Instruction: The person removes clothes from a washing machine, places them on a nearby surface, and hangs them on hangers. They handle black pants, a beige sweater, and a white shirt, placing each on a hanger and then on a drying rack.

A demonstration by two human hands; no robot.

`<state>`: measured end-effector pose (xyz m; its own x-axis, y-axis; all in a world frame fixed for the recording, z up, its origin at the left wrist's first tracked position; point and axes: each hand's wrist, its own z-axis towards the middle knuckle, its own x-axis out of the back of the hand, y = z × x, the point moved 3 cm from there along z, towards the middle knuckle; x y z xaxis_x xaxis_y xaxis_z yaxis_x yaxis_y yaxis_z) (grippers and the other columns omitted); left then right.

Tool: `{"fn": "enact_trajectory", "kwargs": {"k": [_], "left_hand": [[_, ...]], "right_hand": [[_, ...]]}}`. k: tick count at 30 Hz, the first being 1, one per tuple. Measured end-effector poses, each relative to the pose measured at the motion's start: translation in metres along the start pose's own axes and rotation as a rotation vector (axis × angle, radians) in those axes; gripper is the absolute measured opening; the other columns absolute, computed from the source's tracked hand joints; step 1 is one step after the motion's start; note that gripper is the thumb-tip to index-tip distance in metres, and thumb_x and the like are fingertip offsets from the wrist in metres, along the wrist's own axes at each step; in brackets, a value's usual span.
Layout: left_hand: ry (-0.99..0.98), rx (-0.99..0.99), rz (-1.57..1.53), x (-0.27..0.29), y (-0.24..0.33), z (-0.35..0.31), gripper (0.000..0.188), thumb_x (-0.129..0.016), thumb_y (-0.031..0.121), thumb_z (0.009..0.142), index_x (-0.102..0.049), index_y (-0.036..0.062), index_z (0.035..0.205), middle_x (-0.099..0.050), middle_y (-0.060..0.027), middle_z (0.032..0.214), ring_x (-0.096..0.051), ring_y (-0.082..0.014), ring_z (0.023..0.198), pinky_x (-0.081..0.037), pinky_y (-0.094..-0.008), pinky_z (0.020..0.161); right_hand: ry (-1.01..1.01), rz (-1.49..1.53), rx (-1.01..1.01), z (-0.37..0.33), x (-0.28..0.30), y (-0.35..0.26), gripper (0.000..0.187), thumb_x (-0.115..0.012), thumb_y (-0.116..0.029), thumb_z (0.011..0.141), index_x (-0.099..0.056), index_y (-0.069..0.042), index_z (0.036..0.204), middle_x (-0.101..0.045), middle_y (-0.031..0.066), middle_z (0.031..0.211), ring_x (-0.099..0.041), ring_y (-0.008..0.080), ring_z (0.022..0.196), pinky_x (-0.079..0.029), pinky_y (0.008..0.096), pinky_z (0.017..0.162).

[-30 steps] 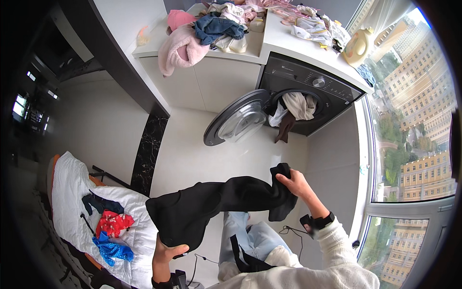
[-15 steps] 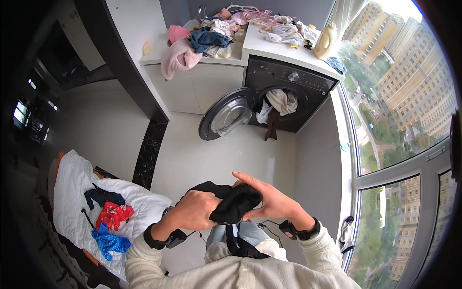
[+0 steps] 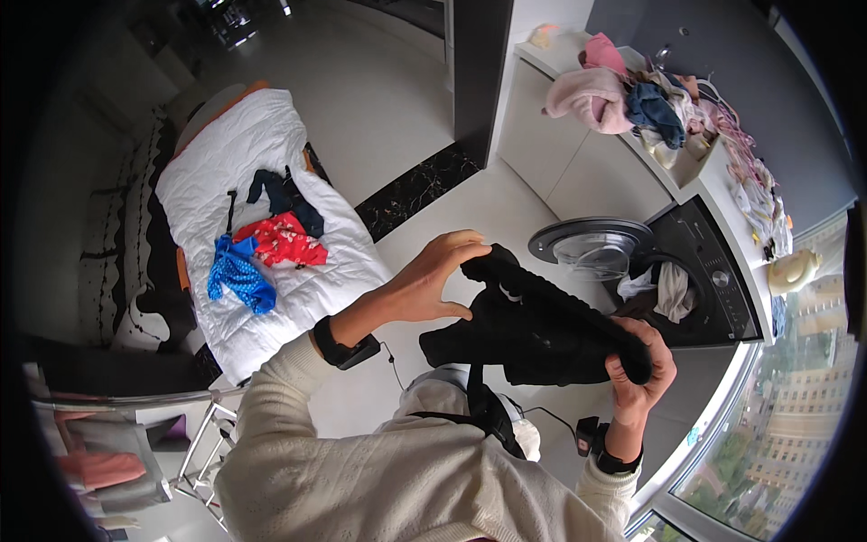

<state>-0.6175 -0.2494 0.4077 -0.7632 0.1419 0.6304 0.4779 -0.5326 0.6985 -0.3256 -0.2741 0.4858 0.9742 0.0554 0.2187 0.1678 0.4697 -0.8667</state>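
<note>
Black garment (image 3: pixel 555 330), one, plush or fleecy along its upper edge: held up in front of the wearer's body, clear of the floor, slanting down toward 4 o'clock. Clock positions below are taken from it.

Left hand (image 3: pixel 429 282), bare: at the garment's 10 o'clock end, thumb and fingers parted in a wide curve, fingertips meeting the cloth; cannot tell whether it grips.

Right hand (image 3: pixel 643 388), bare: at the 4 o'clock end, grasping the cloth, fingers wrapped round the edge.

Washing machine (image 3: pixel 736 303), dark, front-loading: at 2 o'clock; round door (image 3: pixel 591 248) swung out at 1 o'clock; beige cloth (image 3: pixel 675 294) in the opening.

White counter (image 3: pixel 557 56): at 1 o'clock, bearing a heap that includes a pale pink plush piece (image 3: pixel 591 98) and a blue denim piece (image 3: pixel 657 116).

Pale yellow jug (image 3: pixel 795 270): between 2 and 3 o'clock.

White quilted cover (image 3: pixel 321 312): toward 10 o'clock, with dark (image 3: pixel 293 206), red (image 3: pixel 287 242) and blue dotted (image 3: pixel 239 275) garments on it, the red touching the blue.

Window (image 3: pixel 786 415): at 4 o'clock.
</note>
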Motion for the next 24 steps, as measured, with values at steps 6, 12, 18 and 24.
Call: {"fn": "enact_trajectory", "kwargs": {"k": [6, 12, 18, 24], "left_hand": [[0.283, -0.186, 0.210, -0.012, -0.007, -0.020, 0.056, -0.085, 0.014, 0.064, -0.058, 0.0163, 0.113, -0.031, -0.0160, 0.145, -0.045, -0.0324, 0.128, -0.048, -0.0414, 0.098], [0.252, 0.065, 0.289, -0.008, -0.031, -0.016, 0.042, -0.083, 0.013, 0.064, -0.062, 0.0113, 0.100, -0.036, -0.0134, 0.144, -0.049, -0.0304, 0.125, -0.050, -0.0384, 0.094], [0.240, 0.069, 0.373, 0.012, -0.009, -0.017, 0.036, -0.081, 0.028, 0.067, -0.064, 0.0043, 0.087, -0.051, -0.0111, 0.118, -0.058, -0.0275, 0.103, -0.053, -0.0372, 0.082], [0.056, 0.218, 0.169, 0.039, 0.069, -0.038, 0.028, -0.072, 0.009, 0.073, -0.046, 0.0003, 0.079, -0.047, -0.0117, 0.086, -0.056, -0.0336, 0.078, -0.041, -0.0459, 0.063]], "right_hand": [[-0.075, -0.027, 0.036, 0.027, -0.014, 0.001, 0.055, -0.077, -0.033, 0.078, -0.062, 0.011, 0.107, -0.066, 0.0140, 0.100, -0.062, 0.0209, 0.092, -0.043, 0.0287, 0.089], [-0.189, -0.083, 0.150, 0.050, -0.005, -0.004, 0.060, -0.078, -0.039, 0.078, -0.062, 0.011, 0.107, -0.066, 0.0147, 0.101, -0.062, 0.0221, 0.092, -0.044, 0.0299, 0.089], [-0.301, -0.197, 0.168, 0.088, 0.012, 0.019, 0.057, -0.078, -0.044, 0.075, -0.066, 0.005, 0.102, -0.068, 0.0118, 0.094, -0.063, 0.0204, 0.087, -0.046, 0.0304, 0.083], [-0.600, 0.008, 0.195, 0.147, 0.014, 0.075, 0.031, -0.068, -0.022, 0.083, -0.060, 0.005, 0.096, -0.058, 0.0080, 0.096, -0.054, 0.0191, 0.090, -0.041, 0.0303, 0.085]]}}
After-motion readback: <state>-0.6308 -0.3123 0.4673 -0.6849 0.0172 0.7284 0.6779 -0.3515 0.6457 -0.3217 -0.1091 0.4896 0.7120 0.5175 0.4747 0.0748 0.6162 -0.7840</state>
